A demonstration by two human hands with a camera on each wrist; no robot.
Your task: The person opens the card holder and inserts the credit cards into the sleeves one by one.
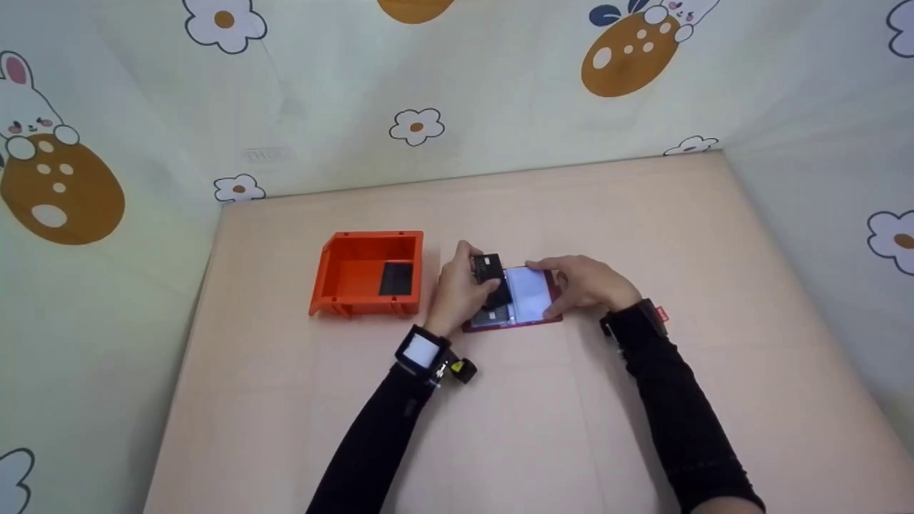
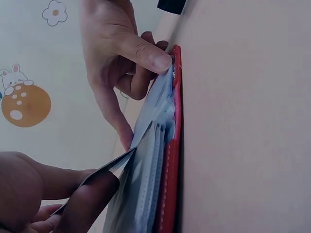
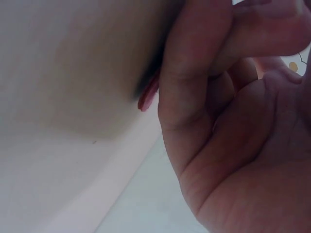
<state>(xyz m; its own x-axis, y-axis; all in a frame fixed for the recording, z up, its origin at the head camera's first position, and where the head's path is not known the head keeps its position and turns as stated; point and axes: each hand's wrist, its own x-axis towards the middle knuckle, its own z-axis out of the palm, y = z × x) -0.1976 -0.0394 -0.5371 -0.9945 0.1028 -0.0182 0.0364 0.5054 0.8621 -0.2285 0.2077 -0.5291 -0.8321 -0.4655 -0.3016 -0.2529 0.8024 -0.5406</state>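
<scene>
My left hand (image 1: 460,289) pinches a black card (image 1: 493,275) between thumb and fingers. The card is tilted above the left pages of an open card holder (image 1: 530,294) with a red cover and clear plastic sleeves. In the left wrist view, the card's edge (image 2: 112,164) meets the sleeve pages (image 2: 151,160); whether it is inside a sleeve I cannot tell. My right hand (image 1: 589,280) holds the card holder's right side, thumb at the near edge and a finger at the far edge. The right wrist view shows curled fingers and a bit of red cover (image 3: 148,97).
An orange open-front bin (image 1: 325,285) stands left of my left hand, with a dark flat piece (image 1: 396,278) inside. Everything rests on a pale wood-toned table (image 1: 500,428). A patterned sheet (image 1: 321,93) hangs behind it and at the sides.
</scene>
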